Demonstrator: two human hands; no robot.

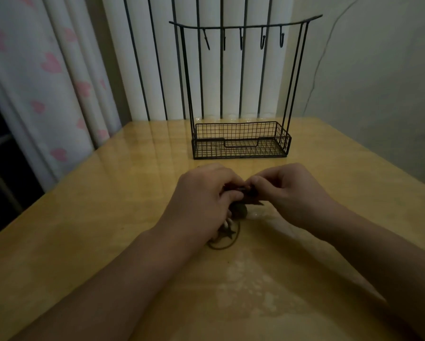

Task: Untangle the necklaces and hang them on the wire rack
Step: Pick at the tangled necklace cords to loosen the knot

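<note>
Dark tangled necklaces (241, 193) are being pinched between both sets of fingers, just in front of the wire rack (241, 141). Left hand (201, 203) is curling its fingers round the bundle; right hand (287, 193) is gripping it from the other side. Cord loop and star pendant (228, 233) are trailing onto the glossy yellow table (95, 217) nearer the person. Rack hooks (241, 38) are hanging bare.

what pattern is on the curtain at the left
Pink hearts on white fabric, on the curtain; it shows in the head view.
</note>
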